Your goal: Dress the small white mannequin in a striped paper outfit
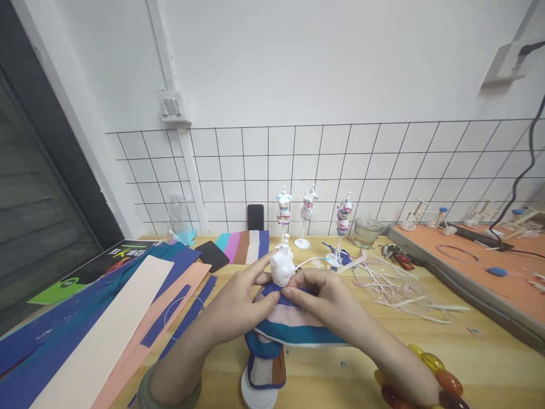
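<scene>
A small white mannequin (282, 268) stands close in front of me, with only its upper torso bare. Striped cloth (293, 329) in blue, pale pink, teal and white flares out like a skirt around its waist. My left hand (240, 304) is closed on the cloth, thumb at the waist, fingers behind the torso. From the other side, my right hand (327, 292) pinches the cloth's top edge between thumb and forefinger. Below hangs more striped cloth (266, 369) in white and brown, above the round white base (258, 395). The fingertips partly hide the waist.
Three small mannequins (284, 207) with coloured wrappings stand at the back. Long fabric strips (128, 318) and a dark phone (213, 255) lie left. Tangled ribbons (395, 284), a glass bowl (367, 232) and an orange board (481, 267) with wooden models are right. A gridded wall closes the back.
</scene>
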Motion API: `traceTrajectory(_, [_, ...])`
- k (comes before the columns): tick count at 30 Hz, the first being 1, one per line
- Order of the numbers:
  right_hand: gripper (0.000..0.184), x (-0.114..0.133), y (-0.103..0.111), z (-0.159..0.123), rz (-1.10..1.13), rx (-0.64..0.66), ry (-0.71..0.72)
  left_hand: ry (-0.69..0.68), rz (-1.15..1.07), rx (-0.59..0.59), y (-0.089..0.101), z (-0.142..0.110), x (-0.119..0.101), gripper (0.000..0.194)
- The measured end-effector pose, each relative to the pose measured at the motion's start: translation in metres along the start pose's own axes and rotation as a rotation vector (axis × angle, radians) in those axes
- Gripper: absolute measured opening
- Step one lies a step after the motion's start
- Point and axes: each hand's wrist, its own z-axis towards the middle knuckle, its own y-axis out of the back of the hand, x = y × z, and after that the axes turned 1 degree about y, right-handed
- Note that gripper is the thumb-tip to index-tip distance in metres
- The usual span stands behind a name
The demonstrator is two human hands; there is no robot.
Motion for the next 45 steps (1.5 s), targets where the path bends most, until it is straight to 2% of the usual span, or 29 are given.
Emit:
traceTrajectory(7, [0.018,-0.002,-0.001,0.001,0.027,-0.018,-0.016,-0.029,0.003,-0.005,0.000,0.000,0.000,0.067])
traceTrajectory(15, [0.022,-0.005,-0.002,0.002,0.063,-0.034,-0.116,-0.044,-0.002,-0.030,-0.002,-0.001,0.003,0.067])
traceTrajectory(23, [0.019,-0.006,-0.004,0.002,0.049,-0.060,-0.055,-0.092,-0.082,0.027,-0.001,0.001,-0.001,0.058])
traceTrajectory(33, [0.010,-0.007,-0.001,0.002,0.113,0.049,0.012,-0.051,-0.280,0.045,0.002,0.008,0.011,0.067])
traceTrajectory(38, [0.008,-0.005,-0.001,0.001,0.080,0.037,0.010,0.054,-0.254,-0.007,0.005,0.007,0.016,0.080])
traceTrajectory(45, [0.009,-0.001,-0.002,0.003,0.046,0.025,0.044,-0.006,-0.316,0.073,0.007,0.008,0.012,0.057])
